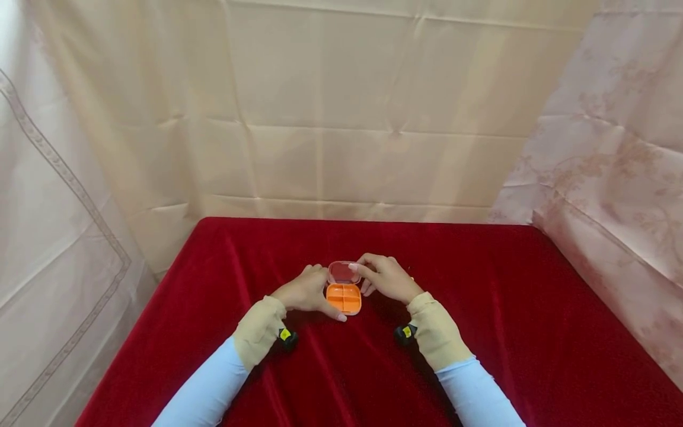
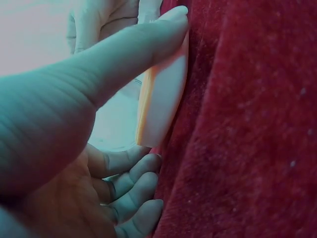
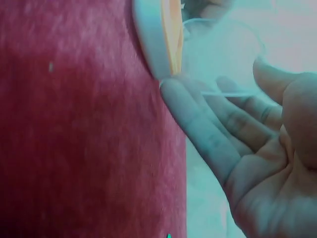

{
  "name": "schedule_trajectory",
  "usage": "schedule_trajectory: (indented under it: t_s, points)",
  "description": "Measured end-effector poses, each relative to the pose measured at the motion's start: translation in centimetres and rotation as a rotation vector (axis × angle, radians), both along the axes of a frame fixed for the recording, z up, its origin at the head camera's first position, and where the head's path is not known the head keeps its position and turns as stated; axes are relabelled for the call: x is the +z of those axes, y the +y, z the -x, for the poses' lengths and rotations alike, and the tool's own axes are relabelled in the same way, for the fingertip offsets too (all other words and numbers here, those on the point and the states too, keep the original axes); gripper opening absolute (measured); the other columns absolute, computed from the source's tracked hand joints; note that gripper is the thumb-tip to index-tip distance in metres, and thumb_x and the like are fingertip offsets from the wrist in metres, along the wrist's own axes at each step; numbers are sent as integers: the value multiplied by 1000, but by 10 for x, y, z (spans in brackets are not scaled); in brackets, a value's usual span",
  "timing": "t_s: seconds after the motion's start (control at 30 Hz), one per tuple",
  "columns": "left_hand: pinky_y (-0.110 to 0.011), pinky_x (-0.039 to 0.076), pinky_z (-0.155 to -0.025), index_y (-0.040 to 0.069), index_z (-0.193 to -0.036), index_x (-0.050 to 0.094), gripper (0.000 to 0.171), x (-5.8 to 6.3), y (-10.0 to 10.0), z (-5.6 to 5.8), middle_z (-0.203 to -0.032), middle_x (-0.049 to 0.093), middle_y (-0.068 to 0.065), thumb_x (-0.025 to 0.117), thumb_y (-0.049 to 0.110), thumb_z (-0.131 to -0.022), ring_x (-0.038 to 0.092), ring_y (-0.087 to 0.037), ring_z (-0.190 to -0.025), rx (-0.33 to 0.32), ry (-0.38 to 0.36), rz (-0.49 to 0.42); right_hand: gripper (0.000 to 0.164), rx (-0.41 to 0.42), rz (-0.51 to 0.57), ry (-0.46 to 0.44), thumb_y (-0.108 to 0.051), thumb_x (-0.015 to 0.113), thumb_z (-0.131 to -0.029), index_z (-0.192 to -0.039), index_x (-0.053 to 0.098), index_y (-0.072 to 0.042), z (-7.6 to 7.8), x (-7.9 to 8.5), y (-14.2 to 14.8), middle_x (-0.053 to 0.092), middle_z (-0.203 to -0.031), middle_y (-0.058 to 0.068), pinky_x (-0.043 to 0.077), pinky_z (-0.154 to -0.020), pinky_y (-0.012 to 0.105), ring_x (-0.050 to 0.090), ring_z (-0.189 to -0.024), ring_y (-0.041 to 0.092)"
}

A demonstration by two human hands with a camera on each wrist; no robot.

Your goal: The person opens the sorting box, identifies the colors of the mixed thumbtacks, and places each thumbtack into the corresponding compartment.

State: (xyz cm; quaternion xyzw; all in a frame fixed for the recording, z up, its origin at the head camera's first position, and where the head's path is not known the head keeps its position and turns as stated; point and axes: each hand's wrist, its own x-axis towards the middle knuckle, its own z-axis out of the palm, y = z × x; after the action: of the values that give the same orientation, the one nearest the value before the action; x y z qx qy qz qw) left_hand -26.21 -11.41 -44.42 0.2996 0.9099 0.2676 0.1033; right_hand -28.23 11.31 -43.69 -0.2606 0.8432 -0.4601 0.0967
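Orange box (image 1: pixel 344 298) on table (image 1: pixel 480 284), clear lid (image 1: pixel 340 273) up. Left hand (image 1: pixel 308 289) grips box between thumb and fingers; right hand (image 1: pixel 388 279) pinches lid edge. Risk: overbending lid could snap it or tip box.

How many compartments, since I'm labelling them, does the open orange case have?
4 in the orange case: far left, far right, near left and near right. The left hand may hide part of the near left.

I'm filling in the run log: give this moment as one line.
orange box: four compartments | clear lid: open | left hand: holds box | right hand: at lid's right edge
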Motion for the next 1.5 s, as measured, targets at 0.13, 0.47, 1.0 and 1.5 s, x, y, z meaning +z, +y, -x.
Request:
schedule_trajectory:
  t_s: [0.13, 0.47, 1.0, 1.5]
  points:
    - [-35, 33, -81, 23, -117, 63, 71, 1, 1, -1, -95, 58, 11, 87, 55, -58, 42, -15, -93, 0, 13, 12, 33, -36, 12, -10, -35, 56, -100, -102, 64, -2, -3, 1, -4, 68, -88, 12, 54, -60, 33, 68, -68, 25]
    - [-35, 34, -85, 17, -119, 62, 75, -3, -2, -2, -98, 60, 7, 88, 53, -59, 46, -17, -94, 118, -13, 1, 33, -105, -3, -35, -38, 61, -96, -106, 64, -7, 0, 6, -1, 68, -92, 15, 54, -63, 34, 69, -70, 24]
    - [-32, 40, -73, 13, -98, 68, 54, 10, -16, 4, -83, 59, 0, 90, 45, -60, 48, -19, -81, 198, -65, -6, 20, -267, -285, -91, -18, 68, -92, -104, 64, -3, 12, 21, 106, 65, -90, 14, 53, -61, 35, 63, -70, 24]
    - [-29, 42, -69, 8, -95, 63, 59, 10, -13, 2, -86, 57, -2, 87, 50, -62, 51, -20, -80, 282, -94, -7, 9, -240, -413, -90, -10, 70, -88, -85, 65, -4, 13, 12, 99, 64, -77, 5, 52, -59, 31, 59, -66, 18]
